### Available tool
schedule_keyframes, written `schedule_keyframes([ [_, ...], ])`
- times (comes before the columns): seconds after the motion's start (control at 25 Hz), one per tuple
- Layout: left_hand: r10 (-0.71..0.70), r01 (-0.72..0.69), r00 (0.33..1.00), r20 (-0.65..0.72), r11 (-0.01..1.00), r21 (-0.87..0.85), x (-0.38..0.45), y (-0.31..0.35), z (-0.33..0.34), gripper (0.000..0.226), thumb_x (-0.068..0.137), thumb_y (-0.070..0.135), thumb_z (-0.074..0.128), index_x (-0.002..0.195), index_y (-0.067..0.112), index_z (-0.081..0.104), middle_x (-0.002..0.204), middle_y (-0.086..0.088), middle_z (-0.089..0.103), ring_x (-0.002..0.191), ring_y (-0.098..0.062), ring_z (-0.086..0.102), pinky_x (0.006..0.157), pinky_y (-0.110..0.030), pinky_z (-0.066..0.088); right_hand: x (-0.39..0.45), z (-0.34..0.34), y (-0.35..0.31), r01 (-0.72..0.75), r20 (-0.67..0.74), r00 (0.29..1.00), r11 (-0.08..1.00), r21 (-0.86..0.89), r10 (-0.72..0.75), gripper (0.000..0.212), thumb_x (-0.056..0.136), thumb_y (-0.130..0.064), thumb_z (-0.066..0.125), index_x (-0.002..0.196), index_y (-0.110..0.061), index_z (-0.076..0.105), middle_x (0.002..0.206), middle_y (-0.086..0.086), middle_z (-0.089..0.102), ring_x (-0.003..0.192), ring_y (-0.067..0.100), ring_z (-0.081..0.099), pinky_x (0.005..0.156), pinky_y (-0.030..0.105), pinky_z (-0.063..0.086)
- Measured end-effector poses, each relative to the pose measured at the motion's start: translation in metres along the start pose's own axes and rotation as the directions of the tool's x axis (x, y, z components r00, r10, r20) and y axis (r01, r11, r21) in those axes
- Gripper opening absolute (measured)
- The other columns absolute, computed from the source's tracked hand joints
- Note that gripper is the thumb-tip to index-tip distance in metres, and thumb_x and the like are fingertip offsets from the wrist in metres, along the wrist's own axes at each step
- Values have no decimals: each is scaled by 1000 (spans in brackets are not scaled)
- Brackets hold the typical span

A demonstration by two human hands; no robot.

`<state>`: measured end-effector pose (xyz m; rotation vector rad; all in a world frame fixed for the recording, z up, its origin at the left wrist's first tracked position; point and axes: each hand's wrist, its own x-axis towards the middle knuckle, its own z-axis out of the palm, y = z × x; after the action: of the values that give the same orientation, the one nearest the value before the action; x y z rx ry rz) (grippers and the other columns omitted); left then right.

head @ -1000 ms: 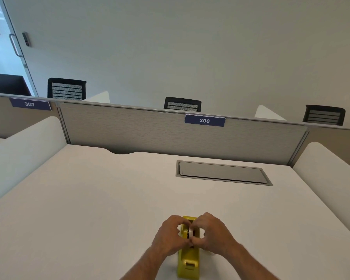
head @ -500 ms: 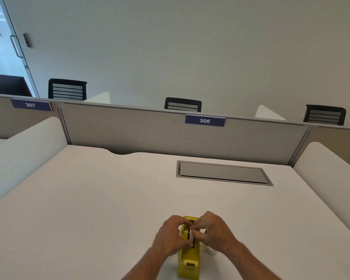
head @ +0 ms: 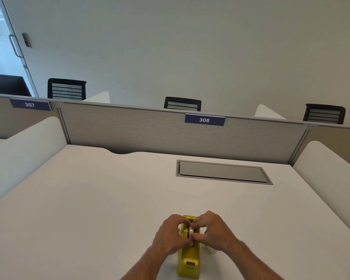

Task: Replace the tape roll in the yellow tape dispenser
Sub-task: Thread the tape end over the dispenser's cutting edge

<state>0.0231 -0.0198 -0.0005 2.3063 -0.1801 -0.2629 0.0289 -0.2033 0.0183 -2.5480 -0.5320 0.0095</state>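
Observation:
The yellow tape dispenser (head: 189, 261) stands on the white desk (head: 89, 209) at the bottom centre, its cutter end toward me. A whitish tape roll (head: 191, 230) sits upright in the dispenser's slot. My left hand (head: 170, 236) presses on the dispenser's left side with its fingertips at the roll. My right hand (head: 212, 231) curls over from the right and pinches the roll. A pale, partly hidden object (head: 210, 249) lies on the desk under my right wrist; I cannot tell what it is.
A grey flap cover (head: 222, 171) is set into the desk at the back right. Grey partition panels (head: 150, 130) with labels 306 and 307 close the far edge, and white rounded dividers (head: 22, 150) flank both sides. Black chairs stand beyond.
Both hands stay on the dispenser. The fingers have shifted slightly around the tape roll in the slot.

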Motion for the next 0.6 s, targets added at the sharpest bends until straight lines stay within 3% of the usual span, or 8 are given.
schedule_keyframes([
  [0.12, -10, 10, 1000, 3, 1000, 15, 0, 1, 1, 61, 64, 41, 90, 118, 39, 62, 133, 15, 51, 116, -12, 55, 99, -31, 55, 1, -3, 0, -21, -17, 1000, 998, 54, 22, 13, 81, -38, 67, 90, -38, 77, 88, -22, 74, 90, 3, 58, 80, 27, 51],
  [0.28, 1, -1, 1000, -1, 1000, 29, 1, -1, 2, 60, 64, 43, 89, 117, 39, 62, 135, 15, 52, 116, -12, 54, 100, -33, 54, 0, -5, -3, -43, 32, 999, 997, 68, 40, 17, 76, -45, 69, 91, -39, 76, 89, -24, 73, 93, 3, 57, 81, 28, 51],
  [0.48, -5, 5, 1000, -2, 999, 44, 2, 0, 2, 60, 64, 43, 89, 117, 40, 61, 135, 15, 51, 117, -12, 54, 100, -33, 54, 0, -8, -4, -44, 21, 999, 996, 77, 43, 11, 83, -34, 71, 91, -38, 77, 80, -36, 64, 92, 0, 58, 82, 24, 50],
  [0.6, -9, 9, 1000, -8, 999, 52, 1, 0, 3, 61, 63, 43, 89, 117, 41, 60, 135, 15, 51, 116, -11, 54, 99, -32, 54, 1, -8, -6, -58, 25, 998, 996, 73, 57, 11, 84, -33, 70, 91, -38, 77, 81, -32, 66, 91, 2, 58, 80, 25, 50],
])
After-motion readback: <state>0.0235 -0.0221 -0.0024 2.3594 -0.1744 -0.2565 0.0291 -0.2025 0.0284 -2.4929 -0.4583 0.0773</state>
